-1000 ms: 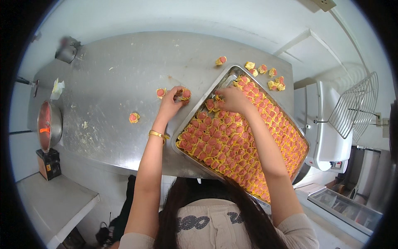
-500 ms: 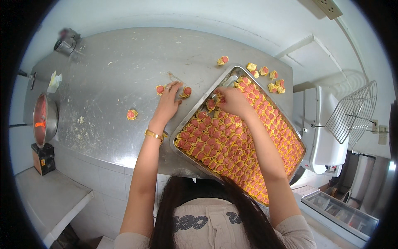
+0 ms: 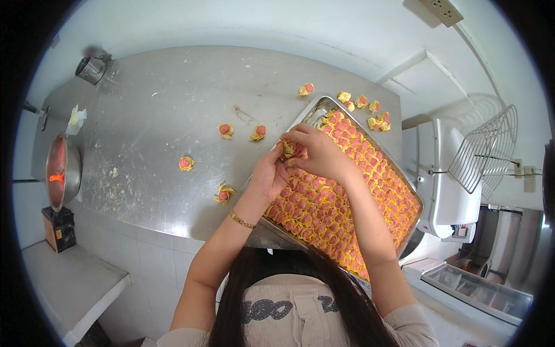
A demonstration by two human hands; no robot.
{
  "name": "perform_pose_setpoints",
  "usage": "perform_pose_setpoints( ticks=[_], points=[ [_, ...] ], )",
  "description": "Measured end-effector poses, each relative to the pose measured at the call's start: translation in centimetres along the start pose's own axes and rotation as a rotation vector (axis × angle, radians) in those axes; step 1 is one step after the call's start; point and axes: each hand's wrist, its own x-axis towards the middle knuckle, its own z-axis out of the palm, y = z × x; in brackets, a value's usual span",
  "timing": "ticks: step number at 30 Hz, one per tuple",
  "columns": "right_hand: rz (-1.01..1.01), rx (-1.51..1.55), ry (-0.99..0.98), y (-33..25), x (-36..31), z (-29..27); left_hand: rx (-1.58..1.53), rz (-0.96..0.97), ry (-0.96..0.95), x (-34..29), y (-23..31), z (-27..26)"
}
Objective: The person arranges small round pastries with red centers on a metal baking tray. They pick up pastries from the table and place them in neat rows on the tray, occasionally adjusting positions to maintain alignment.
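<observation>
One dumpling lies between fingertips of the left hand and right hand, pinched narrowly by both, at ten o'clock over the tray.

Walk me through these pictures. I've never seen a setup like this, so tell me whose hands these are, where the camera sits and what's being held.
There is no machine here, just one person's two bare hands. Every picture comes from a wide fisheye camera worn on the head and looking down, so picture left is the person's left and straight edges bend near the rim.

On the metal table lies a tray, mostly packed with pink-topped, yellow-wrapped dumplings. Some loose dumplings sit on the table outside it. At the far left is a metal bowl.

The left hand and right hand meet near the tray's left edge, their fingers around a dumpling. It is partly covered, so I cannot tell whether there is more than one.
</observation>
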Motion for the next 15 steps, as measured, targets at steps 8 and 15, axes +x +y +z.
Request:
perform_pose_setpoints(
  ticks=[8, 15],
  points=[
    [0.042, -0.129, 0.145, 0.4, -0.6, 0.3, 0.033, -0.108, -0.02, 0.3, 0.2, 0.3],
    [0.26, -0.134, 0.165, 3.9, -1.2, -1.4, 2.056, 0.742, -0.042, 2.7, 2.9, -0.5]
  ],
)
